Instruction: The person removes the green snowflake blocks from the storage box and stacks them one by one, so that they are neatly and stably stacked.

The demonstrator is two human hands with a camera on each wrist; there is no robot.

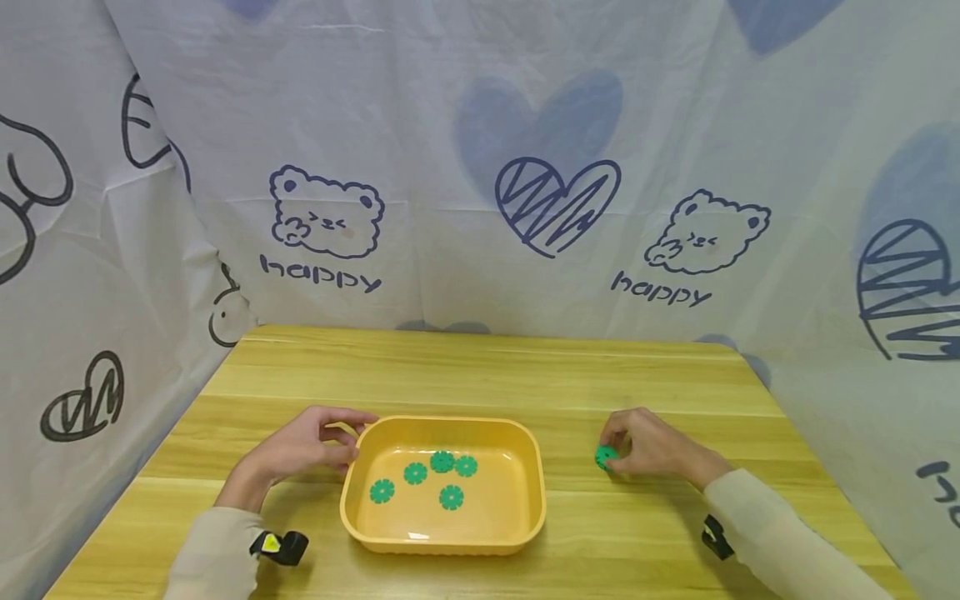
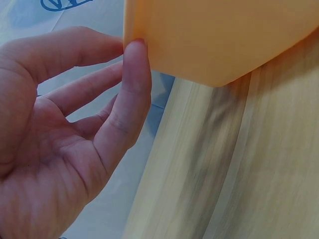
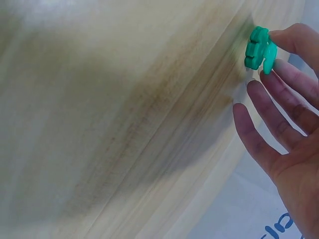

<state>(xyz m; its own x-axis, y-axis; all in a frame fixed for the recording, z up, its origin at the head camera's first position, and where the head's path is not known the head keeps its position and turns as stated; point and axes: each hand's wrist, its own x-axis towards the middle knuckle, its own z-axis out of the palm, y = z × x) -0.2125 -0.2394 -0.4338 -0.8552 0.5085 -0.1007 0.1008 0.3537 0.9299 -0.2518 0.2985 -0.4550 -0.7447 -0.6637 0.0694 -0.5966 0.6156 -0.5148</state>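
A yellow plastic bin (image 1: 444,542) stands on the table, and green notched discs (image 1: 452,497) lie flat on its floor. At its left end is my left hand (image 1: 300,446); in the left wrist view, thumb and a finger pinch the bin's wall (image 2: 199,45) at the edge. To the right of the bin, my right hand (image 1: 648,446) holds green notched plastic discs (image 3: 258,49) between thumb and forefinger, just over the tabletop. In the right wrist view these look like a thicker piece with a second disc angled against it. The other right fingers are spread loosely.
The wood-grain table (image 1: 480,367) extends behind the bin and on both sides of it. White cloth (image 1: 442,250) printed with hearts and bears hangs along the back and sides. A black wrist strap (image 1: 281,547) sits on the left sleeve.
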